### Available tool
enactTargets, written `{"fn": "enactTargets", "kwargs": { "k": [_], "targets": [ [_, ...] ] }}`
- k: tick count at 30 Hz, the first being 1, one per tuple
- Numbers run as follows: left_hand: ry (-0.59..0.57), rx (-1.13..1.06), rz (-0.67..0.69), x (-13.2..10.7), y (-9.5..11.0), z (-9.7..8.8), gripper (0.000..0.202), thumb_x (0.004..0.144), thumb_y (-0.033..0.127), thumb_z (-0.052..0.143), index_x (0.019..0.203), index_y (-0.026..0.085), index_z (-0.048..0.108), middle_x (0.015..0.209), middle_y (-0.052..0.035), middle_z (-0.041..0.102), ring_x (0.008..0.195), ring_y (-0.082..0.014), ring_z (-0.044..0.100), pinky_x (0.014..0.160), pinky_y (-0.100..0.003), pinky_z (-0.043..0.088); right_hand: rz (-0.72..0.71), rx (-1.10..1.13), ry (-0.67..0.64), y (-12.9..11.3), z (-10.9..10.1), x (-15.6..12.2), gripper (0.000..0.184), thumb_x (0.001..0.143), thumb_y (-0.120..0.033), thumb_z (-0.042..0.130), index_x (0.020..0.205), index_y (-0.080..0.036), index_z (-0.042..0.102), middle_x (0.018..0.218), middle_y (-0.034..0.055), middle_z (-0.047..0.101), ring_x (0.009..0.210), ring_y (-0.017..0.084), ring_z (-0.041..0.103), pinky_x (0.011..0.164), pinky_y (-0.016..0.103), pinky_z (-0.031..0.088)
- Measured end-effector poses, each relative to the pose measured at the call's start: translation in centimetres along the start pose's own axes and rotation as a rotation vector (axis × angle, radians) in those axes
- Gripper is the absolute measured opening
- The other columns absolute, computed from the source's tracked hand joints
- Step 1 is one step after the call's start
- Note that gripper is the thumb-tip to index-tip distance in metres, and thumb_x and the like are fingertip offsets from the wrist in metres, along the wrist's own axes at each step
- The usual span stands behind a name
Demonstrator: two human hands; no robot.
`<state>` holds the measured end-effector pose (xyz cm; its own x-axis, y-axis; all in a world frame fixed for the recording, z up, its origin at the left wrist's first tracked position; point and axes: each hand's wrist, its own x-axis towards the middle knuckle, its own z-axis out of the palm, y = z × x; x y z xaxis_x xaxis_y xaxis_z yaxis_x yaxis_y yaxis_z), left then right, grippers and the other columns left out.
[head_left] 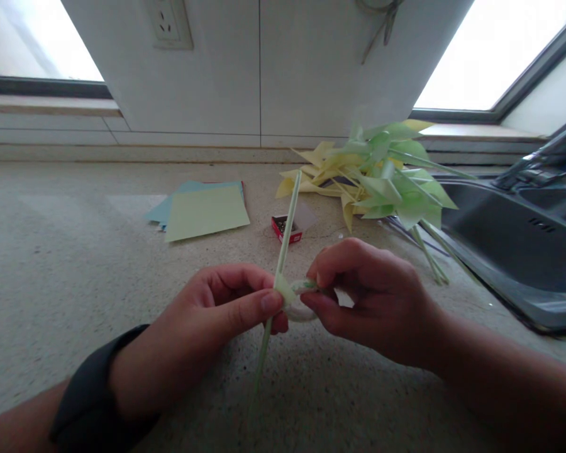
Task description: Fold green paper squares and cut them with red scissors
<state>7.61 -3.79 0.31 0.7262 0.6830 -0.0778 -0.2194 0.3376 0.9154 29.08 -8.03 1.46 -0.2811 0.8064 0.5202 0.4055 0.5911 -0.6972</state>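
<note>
My left hand (236, 302) pinches a long pale green straw (290, 217) between thumb and fingers. The straw stands tilted, its top leaning right and its lower end pointing down toward the counter. A small pale yellow-green piece (285, 289) sticks out by my left thumb, against the straw. My right hand (363, 289) is closed with thumb and index finger on what looks like a small roll of clear tape (304, 313). The roll's ring shows between the two hands, and part of it is hidden by my fingers.
A small open red box (287, 234) of metal bits stands behind the hands. Yellow and blue paper sheets (210, 211) lie to the left. Several yellow and green paper pinwheels (382, 176) are heaped at the back right, beside the sink (500, 251) and its faucet (542, 151).
</note>
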Motion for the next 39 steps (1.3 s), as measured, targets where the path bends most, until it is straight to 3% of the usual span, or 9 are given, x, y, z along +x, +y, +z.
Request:
{"fn": "enactTargets", "kwargs": {
  "k": [7,13,21,30,39],
  "targets": [
    [-0.042,0.01,-0.023,-0.2,-0.3,0.0,0.012,0.089,0.034,0.077,0.085,0.023,0.078,0.083,0.0039,0.079,0.08,-0.0084,0.069,0.078,-0.016,0.051,0.071,-0.011,-0.044,-0.2,0.1,-0.1,0.015,0.09,-0.019,0.065,0.089,-0.022,0.051,0.065,-0.0084,0.044,0.053,0.007,0.038,0.045,0.019,0.033],
    [-0.051,-0.025,-0.02,-0.2,-0.3,0.1,0.011,0.088,0.033,0.078,0.084,0.023,0.078,0.081,0.0045,0.078,0.08,-0.0078,0.068,0.077,-0.015,0.051,0.048,0.025,-0.059,0.0,0.1,-0.1,0.02,0.088,-0.019,0.066,0.084,-0.024,0.047,0.067,-0.0058,0.05,0.059,0.009,0.049,0.047,0.022,0.036],
    [0.01,0.001,0.023,-0.2,-0.2,0.2,0.013,0.087,0.034,0.079,0.081,0.023,0.078,0.082,0.0024,0.078,0.082,-0.0106,0.068,0.081,-0.018,0.051,0.013,0.012,-0.059,0.0,-0.1,-0.1,0.023,0.089,-0.02,0.069,0.08,-0.023,0.048,0.071,-0.004,0.056,0.059,0.009,0.052,0.05,0.024,0.038],
    [0.019,-0.034,0.043,-0.2,-0.2,0.4,0.011,0.088,0.031,0.077,0.086,0.021,0.078,0.081,0.0007,0.075,0.08,-0.0121,0.065,0.082,-0.022,0.05,0.01,0.039,-0.043,0.9,0.4,-0.4,0.02,0.093,-0.025,0.067,0.095,-0.026,0.047,0.086,-0.0027,0.056,0.069,0.011,0.051,0.057,0.026,0.041],
    [-0.004,-0.09,0.029,-0.2,-0.3,0.4,0.01,0.088,0.028,0.077,0.083,0.021,0.078,0.08,0.0009,0.075,0.079,-0.0115,0.064,0.081,-0.02,0.05,0.008,0.039,-0.047,0.6,0.0,-0.1,0.018,0.094,-0.029,0.066,0.089,-0.024,0.049,0.079,-0.0025,0.058,0.067,0.011,0.054,0.058,0.027,0.041]
  ]
}}
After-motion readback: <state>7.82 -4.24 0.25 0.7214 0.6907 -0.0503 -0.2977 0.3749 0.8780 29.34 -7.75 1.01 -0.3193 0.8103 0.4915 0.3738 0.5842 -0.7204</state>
